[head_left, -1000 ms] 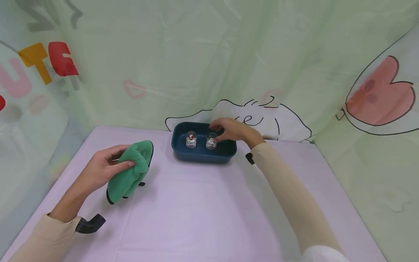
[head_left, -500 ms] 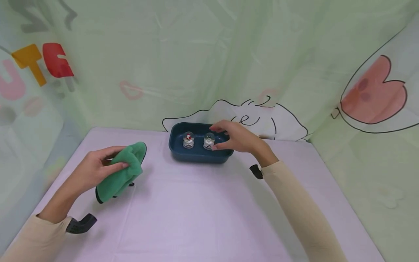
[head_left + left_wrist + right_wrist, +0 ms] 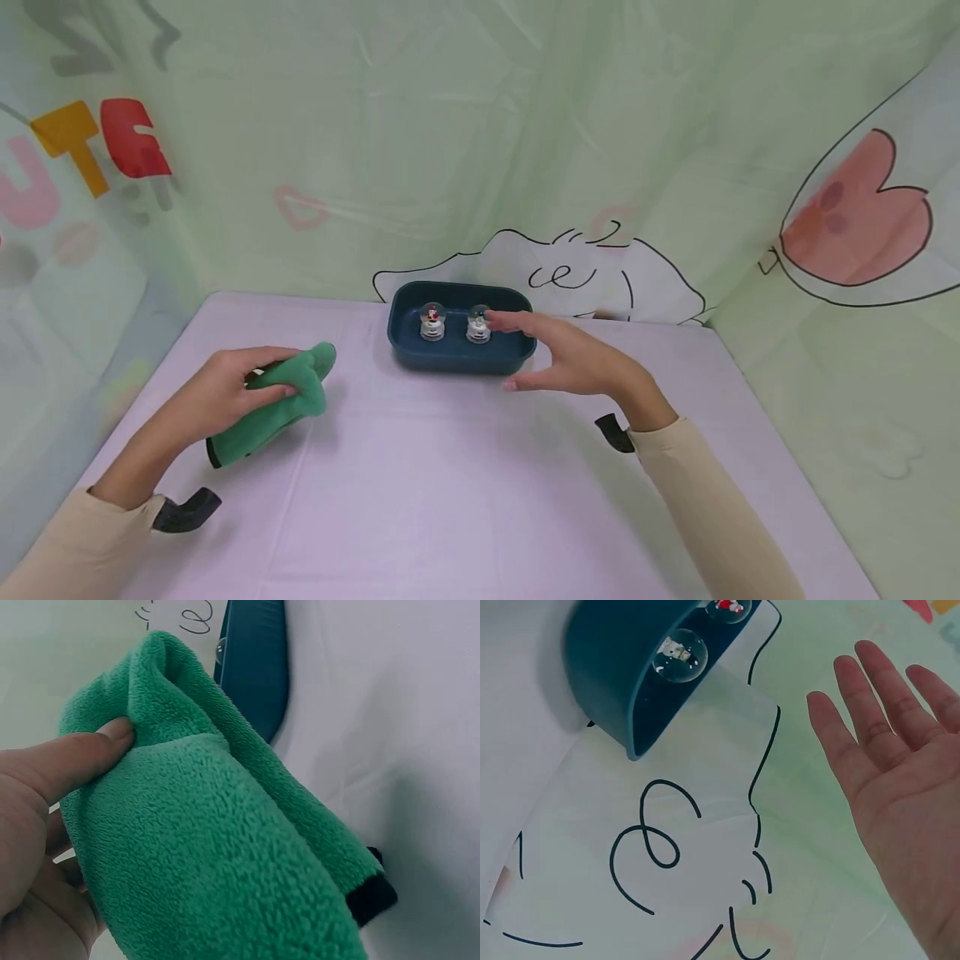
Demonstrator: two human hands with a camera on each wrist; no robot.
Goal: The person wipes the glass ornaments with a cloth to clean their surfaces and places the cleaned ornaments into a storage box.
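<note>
My left hand [image 3: 225,392] pinches a folded green cloth [image 3: 273,412] with dark edging, thumb on top, above the left part of the table. The left wrist view shows the thumb pressed into the fuzzy cloth [image 3: 202,825]. In front of the tray's right end, my right hand [image 3: 573,354] is held with fingers spread and holds nothing; its straight fingers [image 3: 870,705] show in the right wrist view. Two small snow globes stand upright inside the dark blue tray [image 3: 457,362]: one with a red figure [image 3: 432,322], the other [image 3: 478,327] partly behind my right fingertips.
The table [image 3: 420,500] has a pale lilac cover. Behind the tray hangs a light green curtain [image 3: 360,150] with printed drawings, and it continues along both sides. A dark wrist mount [image 3: 187,510] sticks out from the left sleeve, another [image 3: 615,433] from the right.
My right hand has drawn back from the right snow globe, toward me and rightward, its fingers spreading. The cloth in my left hand has tilted flatter and dropped a little. Both globes stay in the tray.
</note>
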